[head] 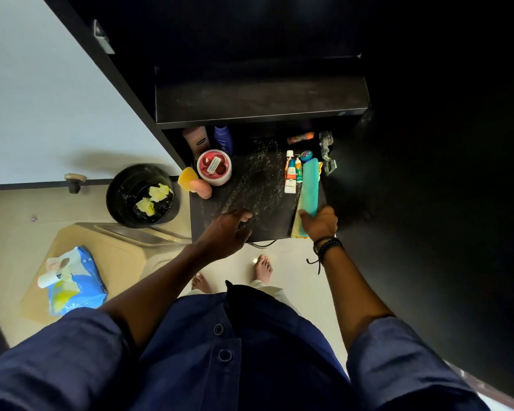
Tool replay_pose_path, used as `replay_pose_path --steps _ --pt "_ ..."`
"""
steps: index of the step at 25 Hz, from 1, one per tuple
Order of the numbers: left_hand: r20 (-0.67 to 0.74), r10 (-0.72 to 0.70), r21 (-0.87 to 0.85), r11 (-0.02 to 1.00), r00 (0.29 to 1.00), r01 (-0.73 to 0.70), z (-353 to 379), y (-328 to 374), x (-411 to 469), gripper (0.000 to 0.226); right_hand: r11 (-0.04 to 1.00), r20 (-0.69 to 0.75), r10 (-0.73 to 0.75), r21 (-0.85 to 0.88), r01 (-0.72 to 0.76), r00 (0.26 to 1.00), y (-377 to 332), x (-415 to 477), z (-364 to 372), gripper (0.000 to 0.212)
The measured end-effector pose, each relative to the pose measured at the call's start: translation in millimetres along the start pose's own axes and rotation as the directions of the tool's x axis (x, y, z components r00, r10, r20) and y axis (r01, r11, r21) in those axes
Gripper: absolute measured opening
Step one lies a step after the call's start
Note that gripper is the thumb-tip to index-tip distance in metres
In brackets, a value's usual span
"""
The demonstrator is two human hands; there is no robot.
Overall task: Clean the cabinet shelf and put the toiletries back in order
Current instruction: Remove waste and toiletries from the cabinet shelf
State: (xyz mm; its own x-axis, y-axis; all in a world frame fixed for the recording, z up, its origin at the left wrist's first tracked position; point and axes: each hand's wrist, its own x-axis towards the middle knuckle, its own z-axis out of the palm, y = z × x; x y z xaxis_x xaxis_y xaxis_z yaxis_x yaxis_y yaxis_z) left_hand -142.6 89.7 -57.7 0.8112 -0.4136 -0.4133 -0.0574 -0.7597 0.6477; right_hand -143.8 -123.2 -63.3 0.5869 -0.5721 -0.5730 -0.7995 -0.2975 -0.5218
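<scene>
Lying centre frame: dark cabinet shelf (258, 185), speckled with yellowish crumbs. Left grip (229, 232) open, fingers relaxed over shelf's front part. Right grip (318, 223) curled round yellow-edged teal oblong item (309, 185) at shelf's right side. Red-lidded jar (214, 167) and blue bottle (223, 139) at shelf's left; tubes (293, 173) just beside teal item. Black bin (141, 195) left of shelf. Blue wipes pack (74, 280) lower left.

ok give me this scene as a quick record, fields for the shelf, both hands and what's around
shelf: dark, pale specks across the middle
left hand: open, over the front edge
right hand: grips near end of teal flat item
shelf left: red-lidded jar, blue bottle
shelf right: tubes
floor: black bin with yellow wipes inside
</scene>
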Motion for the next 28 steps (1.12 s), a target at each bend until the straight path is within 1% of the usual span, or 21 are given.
replay_pose_path --steps 3,5,8,9,11,13,14,17,19,22,24,26,28 --pt "0.009 -0.028 -0.051 0.998 1.0 0.028 3 5 3 0.036 0.991 0.011 0.004 0.131 -0.006 1.0 5 -10 3 0.037" --pt "0.055 -0.057 -0.122 0.99 0.997 0.063 5 9 5 0.036 0.971 0.035 0.011 0.239 -0.02 0.999 7 -18 3 0.033" --pt "0.142 -0.078 -0.241 0.964 0.987 0.111 8 16 8 0.035 0.94 0.139 0.008 0.336 -0.055 0.99 4 -32 5 0.031" --pt "0.16 -0.096 -0.305 0.942 0.982 0.142 8 19 8 0.033 0.927 0.185 -0.005 0.37 -0.065 0.983 3 -37 7 0.027" --pt "0.208 -0.172 -0.467 0.848 0.963 0.253 5 21 5 0.032 0.91 0.264 -0.057 0.41 -0.058 0.963 -1 -47 13 0.024" --pt "0.267 -0.2 -0.568 0.757 0.943 0.321 -2 16 1 0.033 0.914 0.333 -0.111 0.404 -0.035 0.936 -1 -54 20 0.024" --pt "0.28 -0.193 -0.581 0.746 0.94 0.326 -6 11 -2 0.033 0.918 0.368 -0.128 0.396 -0.031 0.921 -1 -57 22 0.024" --pt "0.264 -0.187 -0.575 0.757 0.946 0.311 -18 -9 -14 0.031 0.916 0.457 -0.163 0.4 -0.038 0.874 1 -63 24 0.017" --pt "0.227 -0.185 -0.565 0.775 0.956 0.284 -24 -26 -24 0.034 0.922 0.492 -0.194 0.387 -0.013 0.849 2 -64 21 0.018" --pt "0.205 -0.223 -0.504 0.81 0.953 0.298 -34 -51 -37 0.039 0.956 0.577 -0.245 0.278 0.095 0.779 7 -60 16 0.024" --pt "0.204 -0.269 -0.489 0.805 0.941 0.336 -40 -65 -43 0.039 0.969 0.646 -0.244 0.188 0.159 0.723 8 -56 16 0.027" --pt "0.191 -0.324 -0.512 0.773 0.927 0.376 -45 -78 -45 0.039 0.97 0.658 -0.244 0.177 0.169 0.712 6 -53 23 0.031" --pt "0.177 -0.41 -0.581 0.69 0.895 0.431 -48 -88 -44 0.037 0.968 0.634 -0.244 0.205 0.144 0.734 0 -50 32 0.034"
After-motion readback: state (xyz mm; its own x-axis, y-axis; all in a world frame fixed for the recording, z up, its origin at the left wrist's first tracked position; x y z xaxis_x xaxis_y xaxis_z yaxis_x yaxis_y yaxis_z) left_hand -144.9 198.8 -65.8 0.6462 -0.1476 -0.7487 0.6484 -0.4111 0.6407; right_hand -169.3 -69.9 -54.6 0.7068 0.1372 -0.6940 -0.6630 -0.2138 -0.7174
